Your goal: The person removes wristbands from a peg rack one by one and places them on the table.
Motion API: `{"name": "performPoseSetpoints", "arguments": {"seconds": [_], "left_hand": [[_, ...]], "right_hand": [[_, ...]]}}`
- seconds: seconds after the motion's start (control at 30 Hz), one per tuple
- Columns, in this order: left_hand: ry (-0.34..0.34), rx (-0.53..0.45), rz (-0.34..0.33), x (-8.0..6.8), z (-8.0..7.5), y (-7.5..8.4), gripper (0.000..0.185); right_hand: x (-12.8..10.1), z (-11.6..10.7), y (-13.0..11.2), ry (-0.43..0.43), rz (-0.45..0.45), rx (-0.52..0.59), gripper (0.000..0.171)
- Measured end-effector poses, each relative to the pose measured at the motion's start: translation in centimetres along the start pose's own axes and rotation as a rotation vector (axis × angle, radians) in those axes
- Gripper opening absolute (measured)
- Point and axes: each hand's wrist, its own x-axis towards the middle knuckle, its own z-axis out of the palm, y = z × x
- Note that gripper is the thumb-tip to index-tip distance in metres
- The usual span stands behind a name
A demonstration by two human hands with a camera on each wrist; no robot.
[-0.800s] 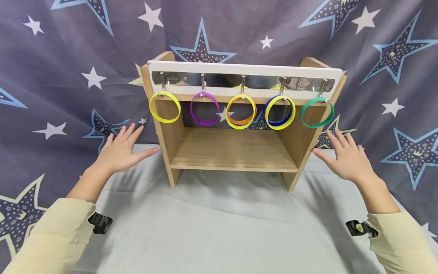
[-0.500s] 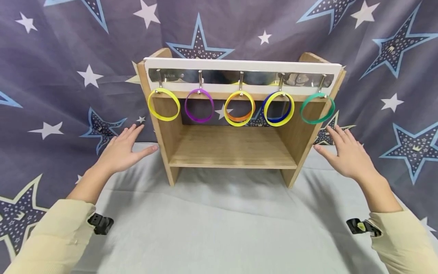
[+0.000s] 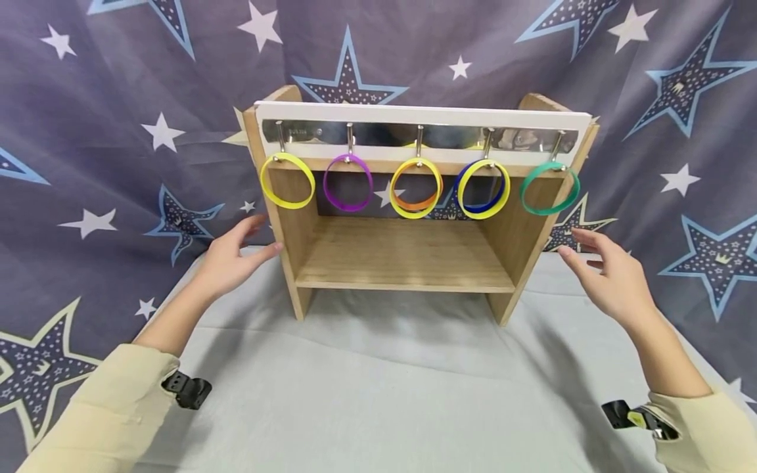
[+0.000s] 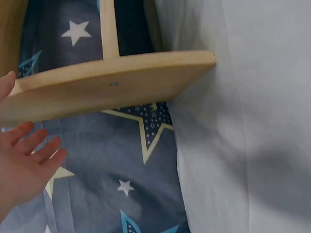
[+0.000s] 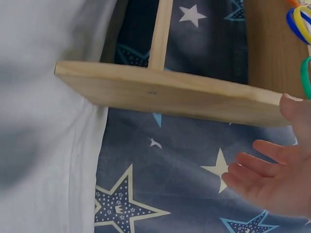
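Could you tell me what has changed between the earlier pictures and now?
The left hand has moved in toward the wooden rack; its thumb now reaches the left side panel. The right hand has turned more edge-on beside the right panel, without touching. Neither has taken a grip. The rack and its five hanging rings stayed put.

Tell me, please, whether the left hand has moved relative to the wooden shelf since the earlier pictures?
Yes. The left hand has shifted right, toward the wooden shelf; its thumb now reaches the shelf's left side panel, where earlier a gap remained.
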Motion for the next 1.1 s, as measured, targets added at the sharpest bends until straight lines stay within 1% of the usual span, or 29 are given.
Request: {"name": "performPoseSetpoints", "arguments": {"seconds": [0.17, 0.33, 0.43, 0.6, 0.73, 0.83, 1.03, 1.1], "left_hand": [[0.037, -0.100, -0.039, 0.0, 0.5, 0.8, 0.066], [0.083, -0.181, -0.027, 0.1, 1.1, 1.2, 0.060], [0.093, -0.206, -0.026, 0.3, 1.3, 1.3, 0.059], [0.089, -0.232, -0.055, 0.5, 1.5, 1.3, 0.060], [0.082, -0.237, -0.065, 0.7, 1.6, 1.5, 0.063], [0.090, -0.249, -0.059, 0.8, 1.7, 1.6, 0.064], [0.164, -0.289, -0.011, 0.8, 2.0, 1.6, 0.054], [0.176, -0.297, 0.002, 0.8, 2.0, 1.6, 0.052]], "right_hand": [[-0.6, 0.2, -0.7, 0.095, -0.017, 0.075, 0.049], [-1.1, 0.2, -1.6, 0.147, -0.020, 0.120, 0.043], [-1.3, 0.3, -2.5, 0.170, -0.031, 0.172, 0.039], [-1.4, 0.3, -4.4, 0.207, -0.062, 0.263, 0.035], [-1.6, 0.0, -6.2, 0.216, -0.087, 0.307, 0.032], [-1.7, -0.1, -7.6, 0.210, -0.121, 0.351, 0.030], [-1.5, 0.2, -10.2, 0.169, -0.208, 0.431, 0.027], [-1.4, 0.3, -10.8, 0.158, -0.228, 0.460, 0.025]]}}
